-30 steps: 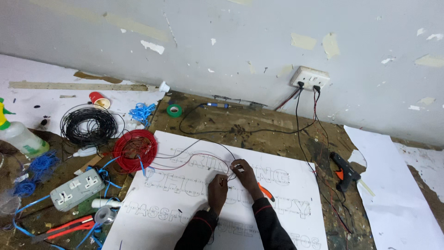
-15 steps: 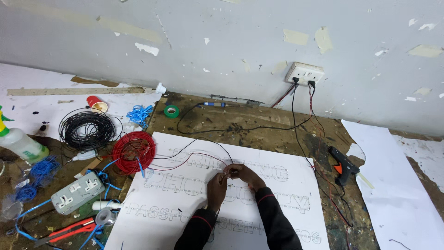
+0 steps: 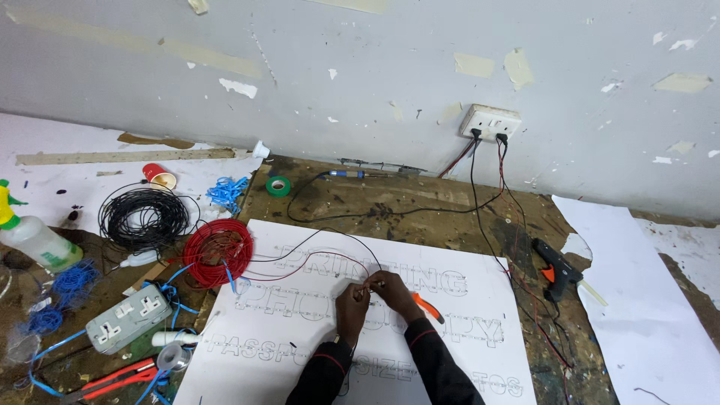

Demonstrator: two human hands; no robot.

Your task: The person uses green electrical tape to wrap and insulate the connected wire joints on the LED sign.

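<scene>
My left hand point(image 3: 351, 306) and my right hand point(image 3: 393, 291) meet over a white sign board point(image 3: 300, 352) with outlined letters. Both pinch thin wire ends point(image 3: 366, 284) between their fingertips. A red wire point(image 3: 315, 261) and a black wire point(image 3: 330, 234) run from there across the board to the left. The red one leads to a red wire coil point(image 3: 217, 251) at the board's left edge. An orange-handled tool point(image 3: 427, 307) lies on the board just right of my right hand.
A black wire coil point(image 3: 144, 217), blue wire bundles point(image 3: 64, 281), a grey socket strip point(image 3: 129, 319), red pliers point(image 3: 112, 379), a spray bottle point(image 3: 30, 236) and green tape point(image 3: 278, 185) lie left. A wall socket point(image 3: 490, 122) with plugged cables and a glue gun point(image 3: 556, 268) are right.
My hands have come together at the wire ends; a second ago my right hand lay flat and apart on the board. The view has shifted slightly.
</scene>
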